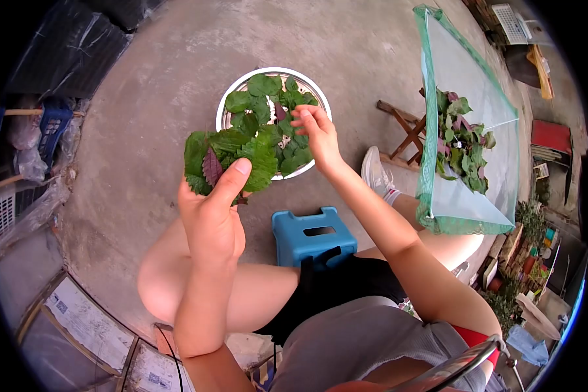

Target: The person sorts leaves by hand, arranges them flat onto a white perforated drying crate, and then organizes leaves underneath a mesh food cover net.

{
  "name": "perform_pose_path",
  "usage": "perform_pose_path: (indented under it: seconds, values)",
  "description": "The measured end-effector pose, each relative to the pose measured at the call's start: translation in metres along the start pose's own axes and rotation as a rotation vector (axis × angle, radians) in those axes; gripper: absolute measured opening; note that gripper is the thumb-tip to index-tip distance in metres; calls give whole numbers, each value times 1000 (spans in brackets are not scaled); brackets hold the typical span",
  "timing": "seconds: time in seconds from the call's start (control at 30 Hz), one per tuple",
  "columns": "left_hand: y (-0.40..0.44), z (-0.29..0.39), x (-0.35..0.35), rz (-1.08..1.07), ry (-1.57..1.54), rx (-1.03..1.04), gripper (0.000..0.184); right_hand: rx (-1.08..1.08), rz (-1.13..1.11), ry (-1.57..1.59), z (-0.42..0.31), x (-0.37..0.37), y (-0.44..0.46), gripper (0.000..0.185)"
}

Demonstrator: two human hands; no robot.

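Head view. The left hand (209,212) is closed firmly around a bunch of leaves (261,163), thumb pressed flat across the front. The leaves are broad and thin, with toothed margins and a crinkled, veined surface; most are green, and one purple leaf (212,166) stands out on the left of the bunch. The bunch is held up in front of the near left edge of a tray (274,70), hiding part of its rim.

The tray is round, with a smooth white rim and a shiny interior. It sits on the floor (157,85) — bare grey concrete, mottled and stained. Loose leaves (264,85) lie flat and overlapping inside, spread along the far and right edges.

The right hand (320,140) is at the tray's right edge, fingers half bent and fingertips drawn towards the thumb; whether it pinches anything cannot be told.

Just beyond the near edge of the tray is a blue stool (287,222), moulded, with rounded corners and a slot in its top. To the right stands a net (451,199) — fine pale mesh with a crumpled green border — carrying a loose heap of green and purple leaves (464,140) around its middle. Beside its left edge show the crossed legs of a wooden stand (408,140).
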State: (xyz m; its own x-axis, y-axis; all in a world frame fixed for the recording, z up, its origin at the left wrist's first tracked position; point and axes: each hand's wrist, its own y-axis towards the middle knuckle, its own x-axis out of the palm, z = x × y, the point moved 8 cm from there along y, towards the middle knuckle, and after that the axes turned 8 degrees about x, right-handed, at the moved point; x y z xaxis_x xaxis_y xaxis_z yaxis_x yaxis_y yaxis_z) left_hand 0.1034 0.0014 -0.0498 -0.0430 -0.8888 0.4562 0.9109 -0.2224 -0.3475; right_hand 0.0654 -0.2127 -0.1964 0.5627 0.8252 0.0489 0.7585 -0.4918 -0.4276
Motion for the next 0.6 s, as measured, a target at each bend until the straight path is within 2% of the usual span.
perform_pose_path:
  seconds: [0.07, 0.1, 0.2, 0.27, 0.33, 0.4, 0.47, 0.5, 0.6]
  values:
    - [-1, -3, 6, -19, -23, -14, 33, -98, -210, 68, -55, 26, -38, 28]
    - [-2, -4, 9, -25, -21, -16, 33, -150, -288, 101, -79, 35, -58, 28]
    - [-7, -11, 14, -15, 6, -20, 38, -276, -391, 83, -128, 48, -99, 22]
    - [-11, -9, 23, -86, 42, 59, 25, -311, -370, -10, -139, 48, -111, 16]
    - [-15, -7, 29, -117, 41, 57, 26, -349, -360, -61, -142, 46, -118, 14]
    - [-19, -4, 34, -147, 40, 51, 26, -206, -341, 66, -139, 39, -123, 10]
    - [-23, -5, 36, -164, -52, -34, 41, -137, -355, 123, -142, 34, -131, 12]
    - [-24, -4, 36, -169, -53, -37, 41, -66, -370, 180, -141, 32, -134, 13]
    - [-27, -3, 40, -214, -51, -37, 41, -45, -367, 200, -142, 24, -143, 12]
